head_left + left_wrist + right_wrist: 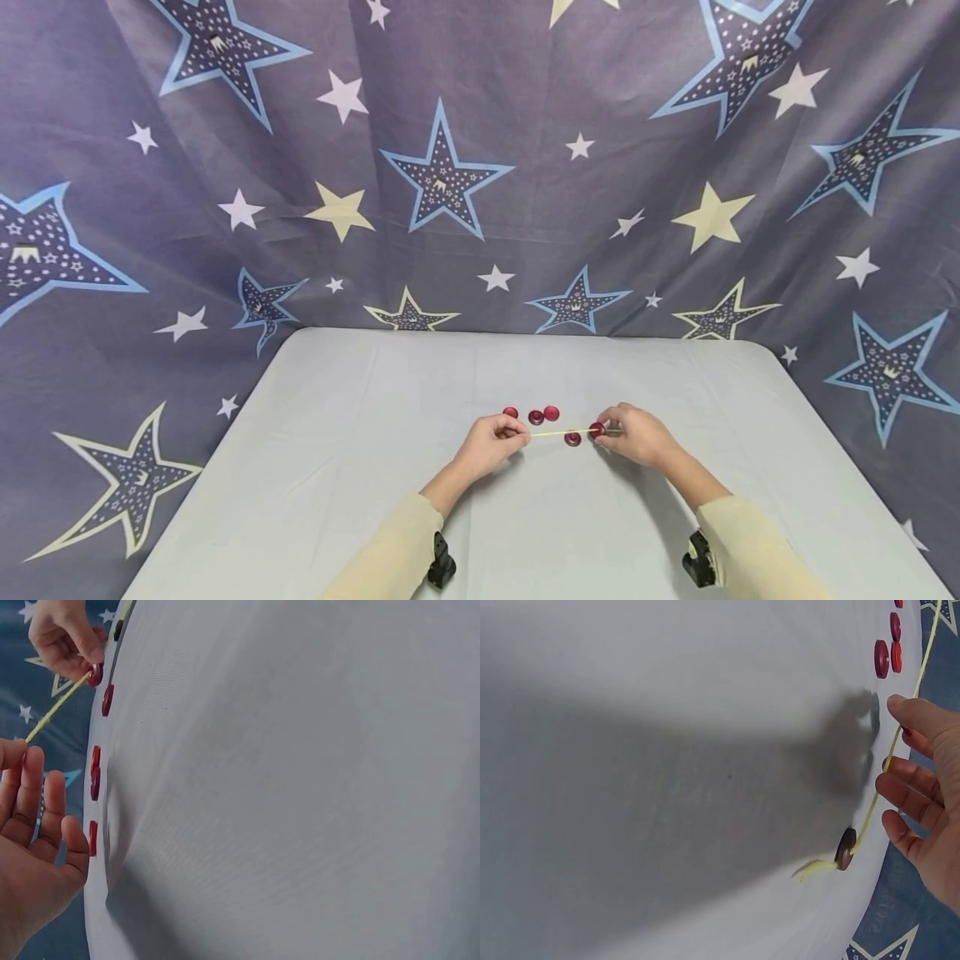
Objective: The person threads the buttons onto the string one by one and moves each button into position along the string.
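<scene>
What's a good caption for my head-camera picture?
Left hand pinches a yellow string, right hand a red button, near more buttons on a white table.

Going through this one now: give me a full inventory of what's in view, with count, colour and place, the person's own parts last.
Table: one, pale grey-white, under the work
Backdrop: one, purple-grey with star prints, behind and beside the table
Loose discs: four, red to dark red, on the table
Held disc: one, dark red, in the right hand
String: one, yellow, stretched between the hands and trailing past the right
Dark disc: one, brownish, on the string near its loose end
Wrist devices: two, black, one by each sleeve
Sleeves: two, cream, on the forearms
Hands: two, bare; left hand pinching the string
</scene>
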{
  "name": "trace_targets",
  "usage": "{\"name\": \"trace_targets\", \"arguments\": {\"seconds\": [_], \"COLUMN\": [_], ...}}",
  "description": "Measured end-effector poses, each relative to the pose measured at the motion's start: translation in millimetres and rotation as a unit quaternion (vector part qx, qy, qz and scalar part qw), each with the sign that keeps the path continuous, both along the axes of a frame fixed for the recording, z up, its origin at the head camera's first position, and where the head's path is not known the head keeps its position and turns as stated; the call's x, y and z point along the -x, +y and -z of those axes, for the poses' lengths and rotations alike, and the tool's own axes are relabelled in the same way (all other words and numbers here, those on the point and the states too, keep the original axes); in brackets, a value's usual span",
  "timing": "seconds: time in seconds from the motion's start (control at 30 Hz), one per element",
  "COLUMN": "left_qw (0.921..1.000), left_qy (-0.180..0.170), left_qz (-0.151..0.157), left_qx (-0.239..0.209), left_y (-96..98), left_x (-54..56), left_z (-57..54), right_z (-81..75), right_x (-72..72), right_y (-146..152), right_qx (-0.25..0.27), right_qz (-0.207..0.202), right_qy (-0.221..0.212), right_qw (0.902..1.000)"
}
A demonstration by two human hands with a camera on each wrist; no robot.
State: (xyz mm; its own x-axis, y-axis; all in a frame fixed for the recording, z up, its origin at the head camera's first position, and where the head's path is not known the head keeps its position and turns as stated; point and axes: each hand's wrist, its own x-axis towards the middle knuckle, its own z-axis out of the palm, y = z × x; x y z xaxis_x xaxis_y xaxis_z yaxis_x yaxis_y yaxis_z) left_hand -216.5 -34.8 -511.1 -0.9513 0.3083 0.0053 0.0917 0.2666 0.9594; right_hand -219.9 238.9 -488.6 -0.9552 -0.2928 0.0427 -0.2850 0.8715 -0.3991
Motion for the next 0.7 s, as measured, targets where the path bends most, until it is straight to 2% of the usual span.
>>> {"name": "trace_targets", "arguments": {"seconds": [0.7], "left_qw": [0.9999], "left_qy": [-0.006], "left_qz": [-0.008], "left_qx": [-0.010], "left_y": [0.1], "left_x": [0.4], "left_z": [-1.3], "right_z": [3.1], "right_x": [-1.9], "right_y": [15], "right_qx": [-0.016], "right_qz": [0.014], "right_qy": [-0.002], "right_qw": [0.9998]}}
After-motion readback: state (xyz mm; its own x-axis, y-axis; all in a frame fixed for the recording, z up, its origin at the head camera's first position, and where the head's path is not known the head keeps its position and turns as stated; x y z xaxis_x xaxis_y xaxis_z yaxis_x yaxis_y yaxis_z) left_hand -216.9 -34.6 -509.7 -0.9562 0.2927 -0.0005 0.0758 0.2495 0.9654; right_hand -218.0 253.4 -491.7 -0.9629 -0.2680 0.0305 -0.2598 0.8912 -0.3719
